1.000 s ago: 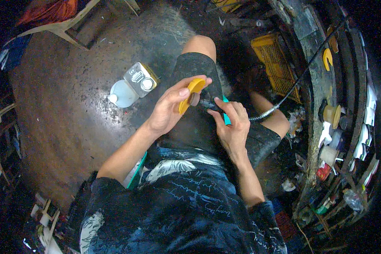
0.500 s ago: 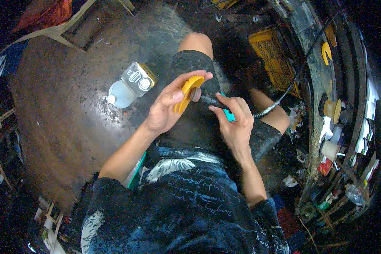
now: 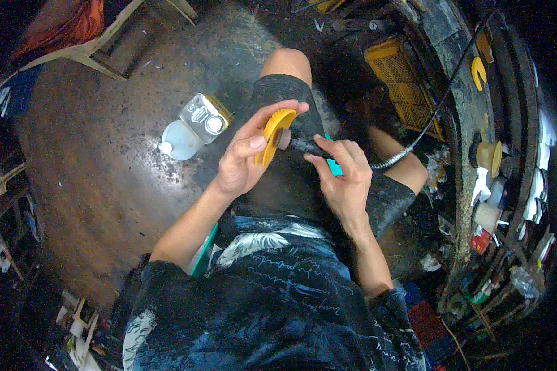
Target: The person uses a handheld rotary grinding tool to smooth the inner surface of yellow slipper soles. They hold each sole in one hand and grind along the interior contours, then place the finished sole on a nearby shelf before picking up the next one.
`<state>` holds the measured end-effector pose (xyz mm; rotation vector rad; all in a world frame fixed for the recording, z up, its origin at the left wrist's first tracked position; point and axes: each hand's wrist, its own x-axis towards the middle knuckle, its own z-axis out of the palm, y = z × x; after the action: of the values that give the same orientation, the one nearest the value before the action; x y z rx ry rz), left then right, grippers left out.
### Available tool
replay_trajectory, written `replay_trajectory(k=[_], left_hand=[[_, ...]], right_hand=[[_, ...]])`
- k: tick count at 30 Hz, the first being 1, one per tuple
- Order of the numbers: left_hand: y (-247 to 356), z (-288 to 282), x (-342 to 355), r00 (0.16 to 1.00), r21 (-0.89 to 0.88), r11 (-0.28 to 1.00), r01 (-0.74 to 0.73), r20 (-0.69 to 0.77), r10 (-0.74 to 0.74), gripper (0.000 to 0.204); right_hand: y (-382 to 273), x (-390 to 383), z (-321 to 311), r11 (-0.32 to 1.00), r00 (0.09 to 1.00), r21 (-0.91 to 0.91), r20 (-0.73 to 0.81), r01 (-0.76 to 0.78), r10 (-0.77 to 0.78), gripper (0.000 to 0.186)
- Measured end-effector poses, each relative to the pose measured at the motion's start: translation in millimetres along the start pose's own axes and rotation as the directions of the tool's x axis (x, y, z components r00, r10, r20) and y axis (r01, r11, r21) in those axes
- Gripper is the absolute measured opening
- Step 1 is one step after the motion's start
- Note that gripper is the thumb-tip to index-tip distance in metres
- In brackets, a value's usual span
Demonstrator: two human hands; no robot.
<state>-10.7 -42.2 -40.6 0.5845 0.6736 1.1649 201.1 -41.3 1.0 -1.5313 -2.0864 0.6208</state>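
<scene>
My left hand (image 3: 240,157) grips a yellow disc-like piece (image 3: 272,139) with a ridged, scalloped upper edge, thumb on one face and fingers behind. In my right hand (image 3: 343,170) is the dark handpiece of a flexible-shaft rotary tool, pinched between thumb and fingers. Its small round brownish head (image 3: 284,138) is against or very near the inner face of the yellow piece; I cannot tell which. From behind my right hand the flexible shaft (image 3: 393,162) runs up to the right. A teal thing (image 3: 333,167) shows under that hand. Both hands are over my lap.
A silver tin (image 3: 205,119) and a whitish plastic bottle (image 3: 182,141) are on the dark floor to the left. A yellow crate (image 3: 405,86) stands beyond my right knee. Along the right runs a worn wooden bench (image 3: 461,123) with a yellow spool-like piece (image 3: 489,158) and clutter.
The yellow piece has turned slightly in my left hand and looks narrower. My right hand stays nearly in place. The whole view has shifted a little.
</scene>
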Motion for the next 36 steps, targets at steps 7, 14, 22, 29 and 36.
replay_trajectory(k=[7,14,22,29,36], left_hand=[[1,3,-4,0.998,-0.039,0.999,0.020,-0.061,-0.022,0.095],[-7,1,1,0.998,0.019,0.998,-0.064,-0.028,0.064,0.094],[-5,-2,-3,0.999,-0.050,0.999,-0.018,-0.033,0.016,0.081],[-9,-2,0,0.999,-0.023,0.999,-0.043,0.004,0.043,0.076],[-6,-5,-3,1.000,-0.012,1.000,-0.004,-0.010,0.003,0.086]], right_hand=[[-5,-15,-3,0.999,0.997,0.023,0.058,0.049,-0.050,0.037],[6,4,4,1.000,1.000,0.002,-0.030,0.000,0.000,0.035],[-1,-9,-5,0.998,0.998,-0.042,0.060,0.037,-0.034,0.036],[14,5,2,0.999,0.999,-0.015,-0.033,0.034,-0.034,0.035],[1,1,3,0.999,0.999,-0.048,0.047,0.009,-0.007,0.035]])
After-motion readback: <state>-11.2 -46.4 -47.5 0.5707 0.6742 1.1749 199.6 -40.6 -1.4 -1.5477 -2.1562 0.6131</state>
